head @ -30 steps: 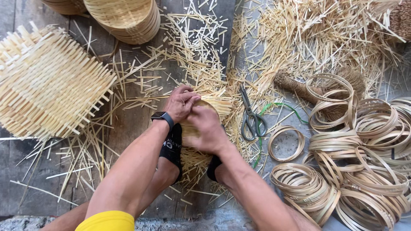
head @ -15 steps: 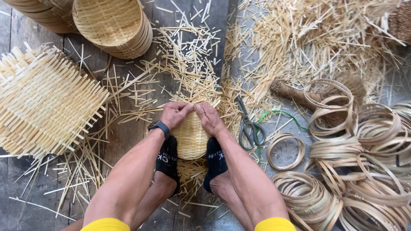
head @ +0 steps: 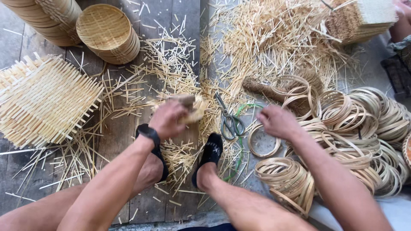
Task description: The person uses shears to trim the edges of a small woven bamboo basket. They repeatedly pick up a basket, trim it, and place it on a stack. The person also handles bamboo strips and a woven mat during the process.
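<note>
My left hand (head: 168, 119), with a black watch on the wrist, grips a small woven bamboo basket (head: 193, 108) and holds it up over the floor, blurred. My right hand (head: 278, 122) is off the basket and hovers with loosely curled fingers over a single bamboo ring (head: 263, 141) lying beside a pair of scissors (head: 230, 120). It holds nothing. My two feet in black socks (head: 209, 155) rest on the planks below the basket.
A heap of bamboo rings (head: 355, 132) lies at the right, and cut bamboo strips (head: 274, 38) litter the floor. A flat woven mat (head: 43, 100) lies left. Stacked finished baskets (head: 107, 32) stand at top left. A wooden mallet (head: 263, 87) lies near the rings. Another person's hand (head: 402, 8) shows at top right.
Both hands were on the basket between my feet. Now my right hand has let go and moved right toward the rings, while my left hand lifts the basket up and left.
</note>
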